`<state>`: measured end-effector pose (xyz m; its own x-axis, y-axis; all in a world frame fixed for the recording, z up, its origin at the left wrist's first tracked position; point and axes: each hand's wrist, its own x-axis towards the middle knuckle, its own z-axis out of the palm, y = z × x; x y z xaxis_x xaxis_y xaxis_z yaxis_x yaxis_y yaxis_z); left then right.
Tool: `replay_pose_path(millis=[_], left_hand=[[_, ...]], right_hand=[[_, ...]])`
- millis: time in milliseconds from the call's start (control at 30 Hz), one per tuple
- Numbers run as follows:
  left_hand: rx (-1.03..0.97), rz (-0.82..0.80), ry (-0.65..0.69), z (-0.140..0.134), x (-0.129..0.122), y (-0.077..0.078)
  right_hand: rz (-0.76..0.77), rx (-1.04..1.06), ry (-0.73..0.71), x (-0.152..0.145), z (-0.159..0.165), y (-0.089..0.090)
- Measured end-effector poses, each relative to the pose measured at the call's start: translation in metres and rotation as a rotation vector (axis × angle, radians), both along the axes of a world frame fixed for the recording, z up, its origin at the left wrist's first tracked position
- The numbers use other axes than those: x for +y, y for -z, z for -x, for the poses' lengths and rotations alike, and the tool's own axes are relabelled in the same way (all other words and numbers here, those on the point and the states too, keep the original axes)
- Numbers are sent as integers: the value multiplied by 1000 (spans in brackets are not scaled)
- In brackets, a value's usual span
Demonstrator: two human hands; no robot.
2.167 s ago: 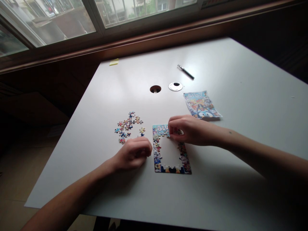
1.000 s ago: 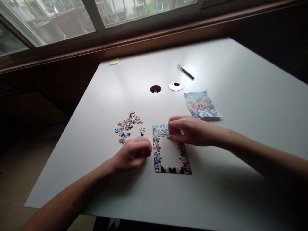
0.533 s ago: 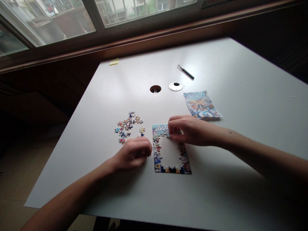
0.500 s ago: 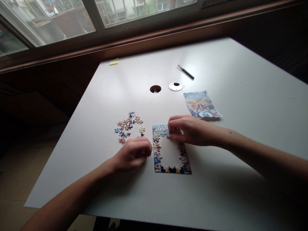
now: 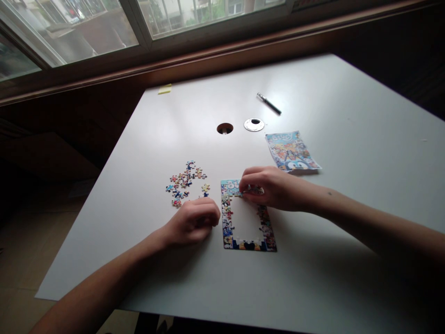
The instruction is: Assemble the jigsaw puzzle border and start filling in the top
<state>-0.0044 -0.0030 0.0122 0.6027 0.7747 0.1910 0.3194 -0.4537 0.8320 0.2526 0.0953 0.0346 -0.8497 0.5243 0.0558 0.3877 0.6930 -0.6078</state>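
A jigsaw puzzle [image 5: 227, 227] lies flat on the white table, its border joined around a bare middle. Over its top edge is my right hand [image 5: 260, 188], thumb and fingers pinched together at the upper inner edge; whatever they hold is hidden. My left hand [image 5: 196, 220] rests on the table just left of the puzzle, its fingers curled in, and I cannot see whether anything is inside. Beyond the left hand lies a loose pile of puzzle pieces [image 5: 184, 181], with a yellowish piece [image 5: 205, 188] a little apart.
A picture sheet [image 5: 290, 148] with the puzzle's design lies behind my right hand. Farther back are a black pen [image 5: 269, 104], a round metal cover [image 5: 254, 125] and a cable hole [image 5: 225, 128]. A yellow sticky note [image 5: 164, 89] sits at the far left corner.
My right hand has shifted slightly left along the puzzle's top edge. The left hand and the loose pieces stay where they were.
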Motion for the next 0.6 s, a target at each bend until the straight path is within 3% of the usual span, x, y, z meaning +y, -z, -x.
replay_pose_path(millis=[233,467,600], left_hand=[[-6,-1,-7,0,-1,1],[-7,1,0,0,0,2],[-6,-2,-2,0,0,2]], right_hand=[[-51,-15,-31,-1,-1,1],[-196,-187,-47,-3,-2,-8],[-212,-101,16,0,-4,-9]])
